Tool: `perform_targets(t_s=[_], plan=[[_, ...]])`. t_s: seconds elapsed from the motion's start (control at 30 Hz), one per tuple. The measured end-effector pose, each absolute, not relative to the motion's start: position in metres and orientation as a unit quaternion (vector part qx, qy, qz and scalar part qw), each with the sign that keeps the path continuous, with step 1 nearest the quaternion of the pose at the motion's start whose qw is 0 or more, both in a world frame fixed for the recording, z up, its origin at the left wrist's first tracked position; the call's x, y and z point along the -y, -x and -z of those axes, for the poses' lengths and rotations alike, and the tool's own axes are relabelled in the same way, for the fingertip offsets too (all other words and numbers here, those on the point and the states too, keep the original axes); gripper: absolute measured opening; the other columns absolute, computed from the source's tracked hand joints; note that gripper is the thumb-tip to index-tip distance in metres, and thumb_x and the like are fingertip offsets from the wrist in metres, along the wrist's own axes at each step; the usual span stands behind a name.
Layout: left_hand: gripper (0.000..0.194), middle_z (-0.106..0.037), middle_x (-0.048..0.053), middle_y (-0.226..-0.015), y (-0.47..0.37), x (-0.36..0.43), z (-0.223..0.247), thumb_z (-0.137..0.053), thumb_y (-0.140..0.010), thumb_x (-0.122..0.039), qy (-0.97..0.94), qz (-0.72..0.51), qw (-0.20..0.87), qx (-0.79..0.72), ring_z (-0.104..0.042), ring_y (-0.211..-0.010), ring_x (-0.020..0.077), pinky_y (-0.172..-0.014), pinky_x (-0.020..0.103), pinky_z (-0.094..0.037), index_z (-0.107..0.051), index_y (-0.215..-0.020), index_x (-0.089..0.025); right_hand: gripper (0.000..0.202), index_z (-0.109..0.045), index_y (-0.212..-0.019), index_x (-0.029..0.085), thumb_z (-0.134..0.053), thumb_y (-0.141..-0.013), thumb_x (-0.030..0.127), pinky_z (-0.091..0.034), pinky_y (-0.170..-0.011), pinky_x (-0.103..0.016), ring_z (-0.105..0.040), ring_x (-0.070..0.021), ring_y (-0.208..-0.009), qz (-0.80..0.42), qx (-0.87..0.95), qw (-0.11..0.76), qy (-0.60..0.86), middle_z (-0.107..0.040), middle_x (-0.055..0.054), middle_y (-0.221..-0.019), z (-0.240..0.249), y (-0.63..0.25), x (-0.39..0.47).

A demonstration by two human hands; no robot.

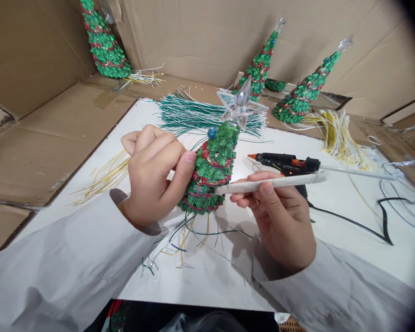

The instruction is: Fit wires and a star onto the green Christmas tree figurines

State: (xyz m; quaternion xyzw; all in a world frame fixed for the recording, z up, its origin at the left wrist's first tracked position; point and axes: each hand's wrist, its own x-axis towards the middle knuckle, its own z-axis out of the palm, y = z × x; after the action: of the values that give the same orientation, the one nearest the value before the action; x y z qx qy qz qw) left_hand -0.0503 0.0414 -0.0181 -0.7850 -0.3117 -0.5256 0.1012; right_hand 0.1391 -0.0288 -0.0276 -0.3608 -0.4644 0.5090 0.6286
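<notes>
Green glitter tree (212, 173) leans between hands. Left hand (155, 173) curled at its left side; whether gripping, cannot tell. Loose wires (187, 226) under base may snag, tipping tree. White worktop (193, 283) shows between wrists, near edge close. Right hand (285, 221) pinches white stick (249, 186), tip at lower foliage; slip could scrape it. Glue gun (283, 161), light lit, crowds right fingers; brushing nozzle might burn.

Brown cardboard walls (193, 37), white tabletop (200, 286), taped cardboard ledge (69, 124)
</notes>
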Motion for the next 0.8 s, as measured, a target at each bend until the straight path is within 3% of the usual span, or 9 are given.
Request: perform_targets(t_s=[0.3,0.6,0.8], plan=[[0.029,-0.045,-0.002,-0.058,0.051,-0.038,0.013,-0.047,-0.095,-0.02,0.792,0.502,0.123,0.325,-0.045,-0.065,0.0192,-0.066,0.039,-0.022,-0.04,-0.066,-0.023,0.011,-0.073,-0.094,0.023,-0.063,-0.092,0.029,-0.059,-0.067,-0.012,-0.073,-0.0075,-0.071,-0.531,0.442,0.637,0.342,-0.076,0.003,-0.08,0.027,-0.141,0.027],[0.03,-0.045,-0.002,-0.057,0.051,-0.039,0.014,-0.05,-0.094,-0.019,0.789,0.509,0.131,0.318,-0.044,-0.064,0.0182,-0.065,0.038,-0.022,-0.04,-0.066,-0.022,0.016,-0.071,-0.099,0.025,-0.056,-0.096,0.022,-0.061,-0.066,-0.024,-0.072,-0.0129,-0.075,-0.411,0.499,0.669,0.368,-0.075,0.0,-0.09,0.028,-0.136,0.037],[0.03,-0.045,-0.002,-0.058,0.051,-0.039,0.014,-0.049,-0.095,-0.019,0.789,0.508,0.129,0.32,-0.044,-0.064,0.0179,-0.066,0.038,-0.022,-0.04,-0.066,-0.022,0.013,-0.07,-0.1,0.024,-0.059,-0.094,0.024,-0.06,-0.069,-0.027,-0.07,-0.0143,-0.078,-0.435,0.508,0.654,0.353,-0.073,-0.002,-0.094,0.027,-0.136,0.038]])
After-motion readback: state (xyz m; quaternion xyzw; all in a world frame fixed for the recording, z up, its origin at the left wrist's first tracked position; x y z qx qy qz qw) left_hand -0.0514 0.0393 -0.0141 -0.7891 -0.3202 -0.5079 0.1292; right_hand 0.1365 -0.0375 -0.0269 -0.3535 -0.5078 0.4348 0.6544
